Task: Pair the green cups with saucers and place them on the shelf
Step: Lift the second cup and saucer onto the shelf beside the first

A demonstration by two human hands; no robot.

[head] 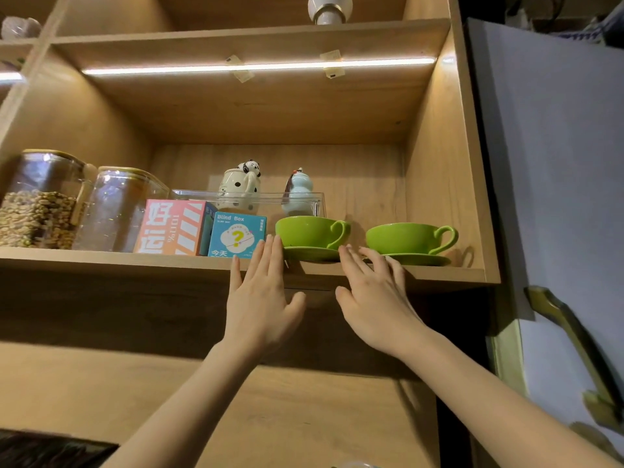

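Two green cups stand on green saucers on the wooden shelf (439,273). The left cup (309,231) rests on its saucer (312,254), which reaches the shelf's front edge. The right cup (405,238) sits on its saucer (418,260) near the cabinet's right wall. Both handles point right. My left hand (260,295) is raised flat with fingers spread, its fingertips just left of the left saucer. My right hand (374,298) is open too, fingertips at the shelf edge between the two saucers. Neither hand holds anything.
Left of the cups stand a blue "Blind Box" carton (236,234), a pink box (172,226) and two glass jars (40,201). Behind is a clear tray (317,199) with a panda mug (241,187) and a pale blue gourd figure (300,190). A grey cabinet door (553,163) hangs open at the right.
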